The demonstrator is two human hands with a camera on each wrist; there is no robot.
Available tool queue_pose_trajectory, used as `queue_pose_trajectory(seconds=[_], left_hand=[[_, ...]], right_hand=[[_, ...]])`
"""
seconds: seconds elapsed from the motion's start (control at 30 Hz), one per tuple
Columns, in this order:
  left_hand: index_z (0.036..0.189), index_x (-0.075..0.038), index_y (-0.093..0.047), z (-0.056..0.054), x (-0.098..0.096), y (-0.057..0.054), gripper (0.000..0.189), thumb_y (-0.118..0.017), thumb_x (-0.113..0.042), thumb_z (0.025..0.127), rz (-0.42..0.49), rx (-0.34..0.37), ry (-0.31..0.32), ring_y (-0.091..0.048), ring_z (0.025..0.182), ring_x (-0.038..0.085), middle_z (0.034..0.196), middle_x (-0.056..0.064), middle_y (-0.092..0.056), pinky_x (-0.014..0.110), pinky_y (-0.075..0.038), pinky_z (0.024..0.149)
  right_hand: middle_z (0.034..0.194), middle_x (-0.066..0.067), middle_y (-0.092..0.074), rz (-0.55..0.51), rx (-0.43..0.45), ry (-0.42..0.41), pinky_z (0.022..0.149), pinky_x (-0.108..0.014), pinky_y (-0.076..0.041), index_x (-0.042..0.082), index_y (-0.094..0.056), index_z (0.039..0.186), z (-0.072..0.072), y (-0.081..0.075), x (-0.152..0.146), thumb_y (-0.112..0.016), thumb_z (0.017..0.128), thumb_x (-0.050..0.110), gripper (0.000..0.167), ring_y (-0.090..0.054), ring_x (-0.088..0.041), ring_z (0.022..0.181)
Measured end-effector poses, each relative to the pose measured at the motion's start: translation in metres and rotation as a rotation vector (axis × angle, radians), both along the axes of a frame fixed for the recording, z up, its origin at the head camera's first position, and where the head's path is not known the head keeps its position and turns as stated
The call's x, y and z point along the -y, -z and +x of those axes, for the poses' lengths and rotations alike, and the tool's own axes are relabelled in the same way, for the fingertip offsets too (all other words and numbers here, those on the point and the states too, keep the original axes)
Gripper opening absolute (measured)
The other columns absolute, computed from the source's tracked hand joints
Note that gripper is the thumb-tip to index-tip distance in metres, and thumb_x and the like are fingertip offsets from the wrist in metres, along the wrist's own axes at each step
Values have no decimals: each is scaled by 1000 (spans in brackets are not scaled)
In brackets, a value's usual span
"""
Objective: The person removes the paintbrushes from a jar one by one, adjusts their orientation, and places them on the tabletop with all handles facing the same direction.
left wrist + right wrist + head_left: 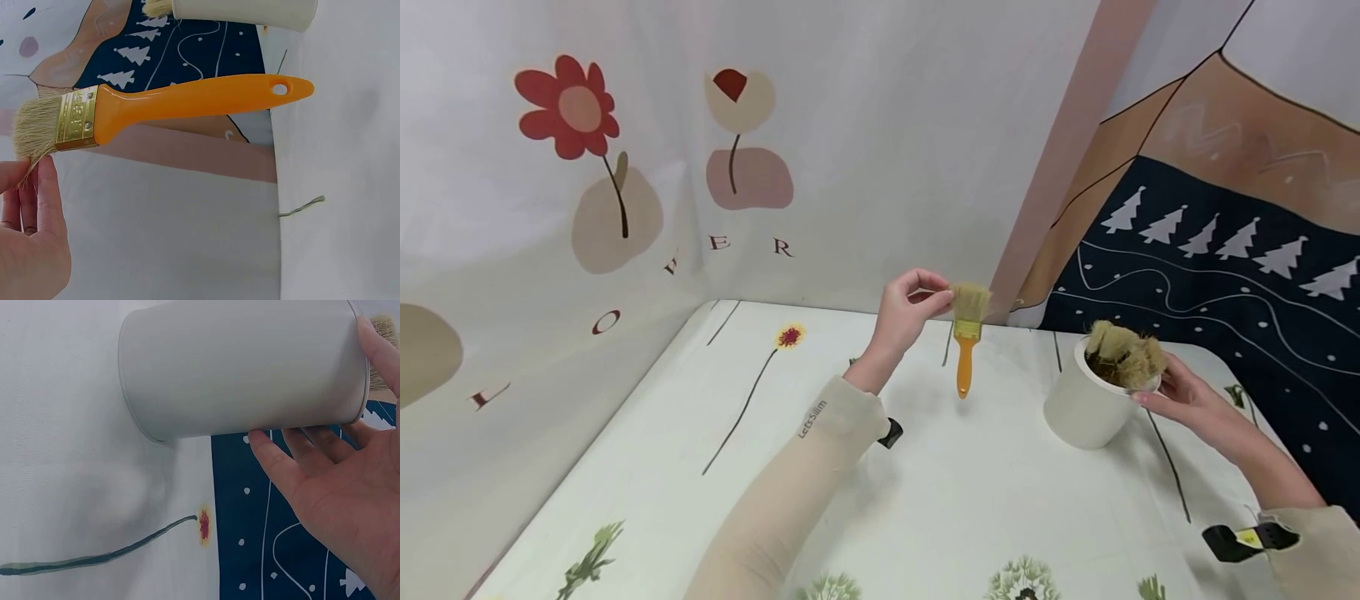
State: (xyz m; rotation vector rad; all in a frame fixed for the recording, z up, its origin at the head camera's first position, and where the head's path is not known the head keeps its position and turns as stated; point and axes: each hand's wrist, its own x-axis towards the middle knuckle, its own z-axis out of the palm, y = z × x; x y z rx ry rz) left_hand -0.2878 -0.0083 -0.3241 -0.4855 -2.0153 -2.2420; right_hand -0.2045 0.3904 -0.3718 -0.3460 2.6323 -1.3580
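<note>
At the left hand [904,315], a flat paintbrush [969,332] hangs handle-down over the floral tablecloth [955,492].
Thumb and fingertips pinch the bristles' left edge, leaving the orange handle free, just right of the fingers. Farther right, the right hand [1202,408] grips the white cylindrical pot [1084,412], apparently steadying it; bristle clumps [1123,354] poke from its mouth.

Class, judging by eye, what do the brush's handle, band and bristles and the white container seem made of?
Handle: probably plastic; smooth, evenly orange, with a glossy highlight.
Band: likely brass-coloured metal, shiny, with stamped marks.
Bristles: natural or synthetic hair; fine, dull, pale strands.
White container: plastic or painted metal; its smooth satin look settles neither.
</note>
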Motion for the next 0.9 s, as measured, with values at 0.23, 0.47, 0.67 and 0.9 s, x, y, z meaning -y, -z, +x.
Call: queue_pose_trajectory(seconds=[0.23, 0.47, 0.67, 0.9], left_hand=[[104, 2, -64, -5, 3, 8, 13, -68, -1, 92, 26, 122, 9, -67, 83, 7, 96, 3, -62, 28, -61, 87], [107, 1, -64, -13, 0, 18, 16, -68, -2, 93, 45, 230, 37, -67, 82, 9, 96, 3, -63, 28, -60, 88], [113, 3, -63, -18, -9, 30, 21, -67, 0, 93, 62, 313, 67, -64, 84, 10, 96, 2, -61, 28, -60, 89], [115, 3, -63, -26, -21, 42, 23, -67, -1, 93, 65, 377, 79, -64, 81, 10, 94, 2, -61, 23, -61, 83]], right_hand=[[169, -6, 11, 7, 0, 1, 87, 3, -33, 30, 7, 160, 0, 0, 0, -49, 106, 21, 79, 3, -39, 154], [168, -8, 13, 1, 16, 13, 87, 4, -32, 32, 7, 160, 0, 0, 0, -49, 106, 22, 79, 5, -44, 152], [169, -2, 10, -2, 5, 5, 87, 3, -33, 32, 5, 160, 1, 3, -1, -49, 106, 20, 77, 3, -33, 155], [169, 0, 10, -4, 5, 12, 87, 3, -33, 34, 5, 160, 0, 3, 0, -49, 106, 21, 77, 4, -37, 155]])
